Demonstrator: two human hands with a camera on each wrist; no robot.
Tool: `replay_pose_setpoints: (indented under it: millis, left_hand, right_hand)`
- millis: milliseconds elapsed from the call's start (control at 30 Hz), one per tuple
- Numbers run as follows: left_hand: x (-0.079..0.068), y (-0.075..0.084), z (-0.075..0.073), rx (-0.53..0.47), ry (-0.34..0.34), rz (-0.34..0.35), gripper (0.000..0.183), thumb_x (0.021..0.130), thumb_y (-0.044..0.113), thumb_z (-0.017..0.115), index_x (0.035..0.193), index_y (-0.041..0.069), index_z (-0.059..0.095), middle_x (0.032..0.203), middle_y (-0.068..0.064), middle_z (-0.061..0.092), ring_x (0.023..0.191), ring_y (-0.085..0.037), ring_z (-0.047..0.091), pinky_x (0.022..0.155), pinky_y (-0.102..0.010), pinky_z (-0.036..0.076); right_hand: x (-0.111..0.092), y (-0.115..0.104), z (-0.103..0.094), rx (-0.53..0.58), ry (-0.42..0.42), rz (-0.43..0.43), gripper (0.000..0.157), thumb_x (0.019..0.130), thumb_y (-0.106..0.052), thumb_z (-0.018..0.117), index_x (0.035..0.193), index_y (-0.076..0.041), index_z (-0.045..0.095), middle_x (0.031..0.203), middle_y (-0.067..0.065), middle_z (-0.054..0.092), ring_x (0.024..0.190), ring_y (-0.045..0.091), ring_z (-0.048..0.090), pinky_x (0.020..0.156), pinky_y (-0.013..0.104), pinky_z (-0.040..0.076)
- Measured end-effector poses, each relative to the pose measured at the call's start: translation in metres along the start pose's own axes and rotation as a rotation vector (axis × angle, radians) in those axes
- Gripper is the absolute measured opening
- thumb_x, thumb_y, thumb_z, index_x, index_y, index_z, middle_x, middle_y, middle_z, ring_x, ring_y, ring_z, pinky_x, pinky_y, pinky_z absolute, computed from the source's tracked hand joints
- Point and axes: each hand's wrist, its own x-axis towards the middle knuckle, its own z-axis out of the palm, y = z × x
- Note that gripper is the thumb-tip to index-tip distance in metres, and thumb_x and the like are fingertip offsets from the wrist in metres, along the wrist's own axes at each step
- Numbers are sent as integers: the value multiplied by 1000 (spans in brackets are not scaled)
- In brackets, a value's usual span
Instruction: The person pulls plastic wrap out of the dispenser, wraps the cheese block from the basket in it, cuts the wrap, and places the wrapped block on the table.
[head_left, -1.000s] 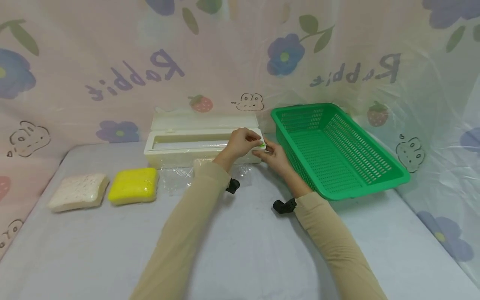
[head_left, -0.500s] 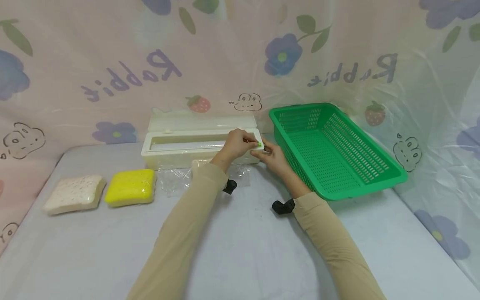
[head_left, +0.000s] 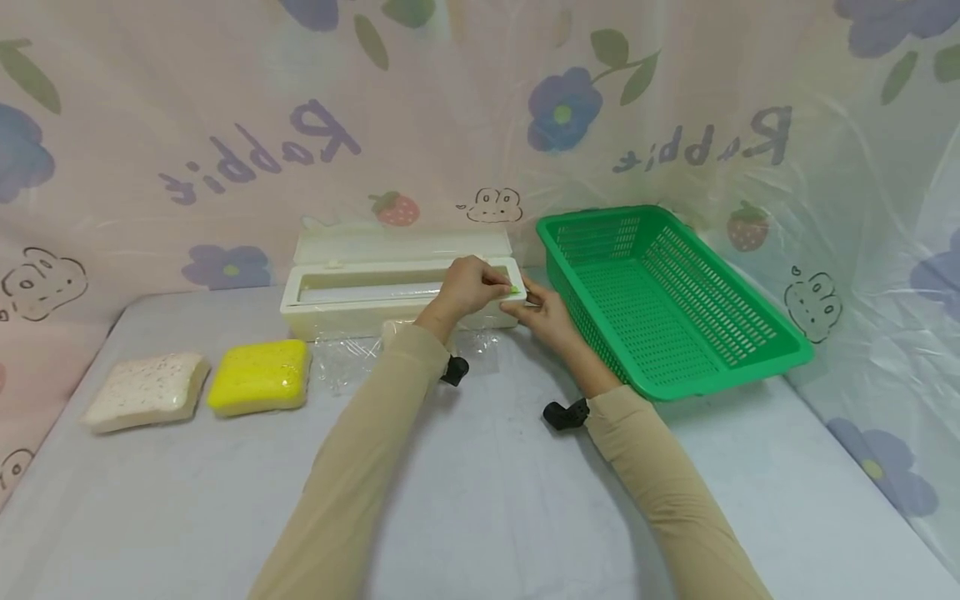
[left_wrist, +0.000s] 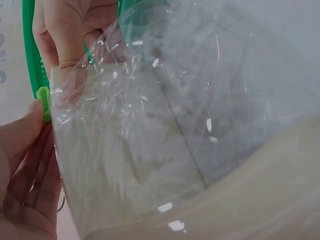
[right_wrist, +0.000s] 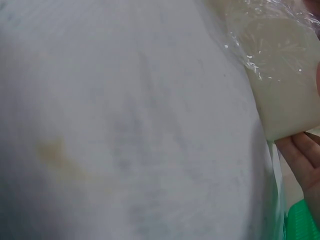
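Note:
A long cream cling film dispenser (head_left: 337,317) stands at the back with its lid (head_left: 405,243) raised and a white roll (head_left: 360,292) inside. My left hand (head_left: 468,287) reaches over its right end and pinches a small bright green slide cutter (left_wrist: 45,102) on the front edge. My right hand (head_left: 547,317) grips that same end, thumb in front and fingers around the side. Clear cling film (left_wrist: 125,100) hangs from the front edge and spreads onto the table. A beige block (head_left: 392,331) shows at the film, mostly hidden behind my left forearm.
A green basket (head_left: 720,387) stands right of the dispenser, close to my right forearm. On the left lie a yellow block (head_left: 258,377) and a pale speckled block (head_left: 150,390), both shiny as if wrapped. A patterned curtain (head_left: 435,125) rises behind.
My left hand has drawn the green slide cutter slightly left along the dispenser's edge. My right hand keeps its grip on the end. The head view has shifted a little.

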Motion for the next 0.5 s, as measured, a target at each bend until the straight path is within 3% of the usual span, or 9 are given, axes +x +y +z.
replay_pose_setpoints:
  millis: [300, 500]
  left_hand:
    - [-3, 0, -6, 57, -13, 72, 16, 88, 18, 70, 98, 7, 76, 99, -8, 74, 99, -22, 64, 89, -32, 49]
    - [-6, -1, -2, 29, -7, 70, 17, 90, 17, 68, 101, 6, 75, 102, -8, 73, 98, -21, 63, 86, -30, 51]
  right_hand:
    - [-1, -1, 0, -12, -12, -20, 69, 90, -11, 67, 149, -8, 32, 136, 25, 52, 116, 36, 58, 74, 18, 54]
    - [0, 0, -1, -1, -10, -10, 68, 90, -11, 66, 149, -7, 31, 135, 26, 52, 116, 38, 58, 78, 22, 55]
